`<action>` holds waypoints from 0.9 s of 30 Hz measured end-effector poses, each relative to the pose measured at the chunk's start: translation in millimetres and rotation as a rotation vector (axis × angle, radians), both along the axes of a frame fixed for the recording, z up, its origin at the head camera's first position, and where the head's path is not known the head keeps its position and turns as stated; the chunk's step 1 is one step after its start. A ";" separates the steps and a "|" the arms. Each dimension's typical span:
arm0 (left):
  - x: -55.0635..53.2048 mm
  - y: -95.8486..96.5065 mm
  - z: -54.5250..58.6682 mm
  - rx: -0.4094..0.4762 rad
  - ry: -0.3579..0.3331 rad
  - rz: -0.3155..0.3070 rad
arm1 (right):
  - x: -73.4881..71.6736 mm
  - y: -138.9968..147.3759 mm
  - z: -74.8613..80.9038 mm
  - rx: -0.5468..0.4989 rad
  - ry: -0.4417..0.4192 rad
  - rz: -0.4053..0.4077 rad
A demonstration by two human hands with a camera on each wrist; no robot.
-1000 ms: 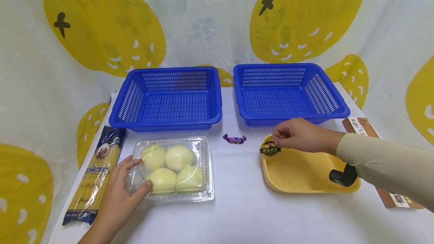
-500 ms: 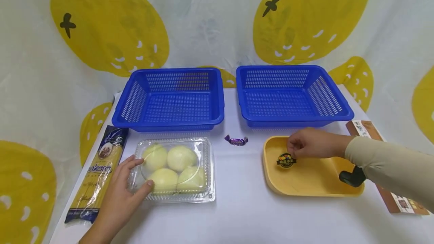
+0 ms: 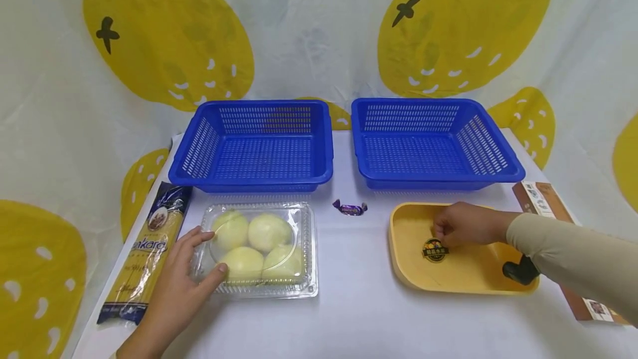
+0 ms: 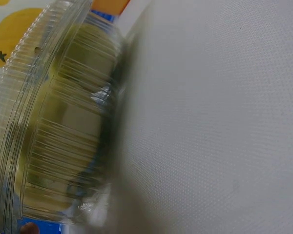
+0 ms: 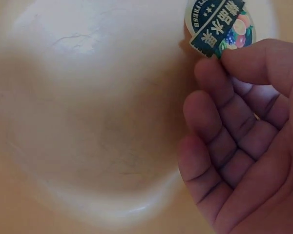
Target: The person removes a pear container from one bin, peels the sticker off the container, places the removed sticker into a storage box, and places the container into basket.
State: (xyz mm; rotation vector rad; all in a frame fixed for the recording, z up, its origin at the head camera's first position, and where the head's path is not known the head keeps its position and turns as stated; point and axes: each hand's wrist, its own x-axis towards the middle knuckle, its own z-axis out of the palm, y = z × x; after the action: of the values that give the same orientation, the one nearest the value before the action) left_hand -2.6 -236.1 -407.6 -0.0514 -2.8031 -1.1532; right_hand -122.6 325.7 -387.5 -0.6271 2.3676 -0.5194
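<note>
My right hand [image 3: 466, 225] is over the yellow tray [image 3: 395, 251], pinching a round black fruit label [image 3: 435, 250] between thumb and index finger. In the right wrist view the label [image 5: 219, 27] shows colourful fruit and Chinese lettering, and the other fingers curl loosely. My left hand [image 3: 186, 281] rests at the left side of a clear plastic clamshell box [image 3: 308, 259], fingers spread and the thumb on its front edge. Inside the box sit several pale yellow-green round fruits [image 3: 242, 263]. The left wrist view shows the box's ribbed side [image 4: 63, 126] close up.
Two blue plastic baskets [image 3: 251, 187] [image 3: 441, 178] stand at the back. A purple-wrapped candy [image 3: 350, 209] lies between box and tray. A spaghetti packet [image 3: 149, 248] lies at far left, and a brown and white carton [image 3: 545, 201] at far right, partly behind the right sleeve.
My right hand has lowered the label from the tray's back left rim toward the middle of its floor, moving slightly right. My left hand stays at the clamshell box. The head view shifts slightly.
</note>
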 end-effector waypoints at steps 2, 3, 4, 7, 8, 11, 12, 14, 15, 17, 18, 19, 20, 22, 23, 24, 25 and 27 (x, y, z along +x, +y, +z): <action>-0.7 -0.1 -0.2 -0.003 0.007 -0.002 | 0.1 2.4 -2.9 0.011 0.023 0.009; -1.0 -0.1 -0.5 -0.004 0.011 -0.004 | 0.1 3.4 -3.9 0.014 0.033 0.014; -1.3 -0.1 -0.7 -0.006 0.013 -0.006 | 0.1 4.0 -4.7 0.016 0.043 0.017; -1.4 0.4 -0.2 -0.009 0.015 -0.007 | 0.5 4.3 -5.9 0.027 0.071 0.032; -1.3 0.7 0.1 -0.010 0.012 -0.007 | 0.7 3.9 -5.9 0.034 0.085 0.040; -1.2 1.3 1.8 -0.023 0.002 -0.007 | 2.1 2.2 -4.8 0.073 0.134 0.062; -1.3 1.3 2.3 -0.028 0.001 -0.010 | 2.6 1.5 -4.1 0.089 0.148 0.065; -1.6 0.9 3.3 -0.046 0.003 -0.016 | 3.8 0.3 -2.0 0.120 0.175 0.070; -1.8 0.5 3.9 -0.060 0.006 -0.019 | 4.5 0.0 -1.0 0.126 0.186 0.071; -2.0 -0.6 5.4 -0.077 0.020 -0.029 | 5.5 -0.8 1.6 0.136 0.200 0.063; -2.1 -1.3 6.4 -0.082 0.023 -0.033 | 5.9 -1.3 3.1 0.138 0.203 0.053; -2.4 -2.2 7.5 -0.086 0.027 -0.036 | 6.2 -1.6 4.3 0.136 0.210 0.048; -2.8 -3.1 8.6 -0.083 0.033 -0.041 | 6.6 -2.1 5.3 0.130 0.211 0.040; -3.8 -5.6 10.8 -0.072 0.044 -0.054 | 7.8 -3.9 7.9 0.114 0.202 0.018; -4.8 -7.3 11.7 -0.066 0.045 -0.059 | 8.8 -5.3 9.3 0.100 0.196 0.010; -6.2 -9.0 12.7 -0.057 0.051 -0.067 | 9.9 -6.8 10.8 0.082 0.194 0.004; -7.8 -10.9 13.6 -0.050 0.057 -0.074 | 11.2 -8.6 12.6 0.065 0.191 0.000; -11.7 -14.9 16.2 -0.043 0.063 -0.088 | 14.0 -13.7 17.4 0.020 0.193 -0.013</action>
State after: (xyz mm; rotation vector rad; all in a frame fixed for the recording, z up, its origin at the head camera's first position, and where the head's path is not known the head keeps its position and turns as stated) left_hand -14.3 -251.1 -391.3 -0.2124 -2.7959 -1.0887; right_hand -108.5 312.0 -370.1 -0.6805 2.5564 -0.4581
